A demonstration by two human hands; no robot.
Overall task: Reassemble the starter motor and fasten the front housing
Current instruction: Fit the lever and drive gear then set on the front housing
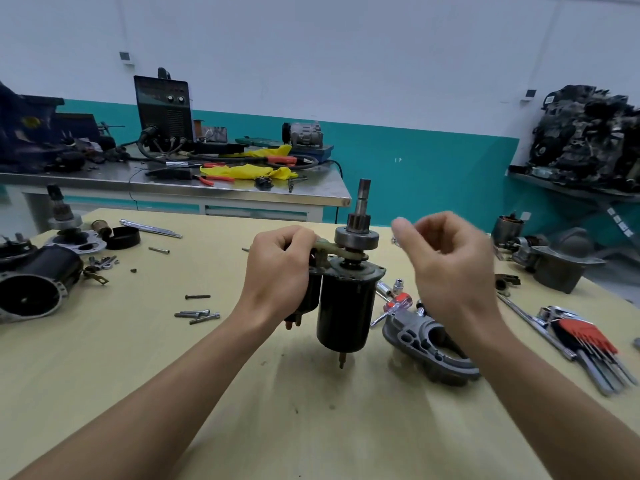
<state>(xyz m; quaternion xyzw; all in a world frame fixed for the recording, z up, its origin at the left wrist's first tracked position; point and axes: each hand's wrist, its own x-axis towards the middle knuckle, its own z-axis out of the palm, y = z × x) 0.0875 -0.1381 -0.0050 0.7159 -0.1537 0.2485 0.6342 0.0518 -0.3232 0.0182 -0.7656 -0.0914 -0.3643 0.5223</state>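
Observation:
A black starter motor [346, 313] is held upright above the table, its pinion shaft [363, 202] pointing up and the solenoid beside it on the left. My left hand [280, 268] grips the solenoid and the shift fork lever [327, 249] at the top. My right hand [446, 261] hovers to the right of the shaft with fingers loosely curled; it is blurred and touches nothing that I can see. The grey aluminium front housing [426, 348] lies on the table, right of the motor.
Loose bolts [197, 313] lie left of the motor. A red-handled screwdriver [398, 303] and a hex key set [581, 337] lie to the right. Other starter parts [34, 275] sit at far left and another motor [561, 258] at far right. A steel bench [173, 181] stands behind.

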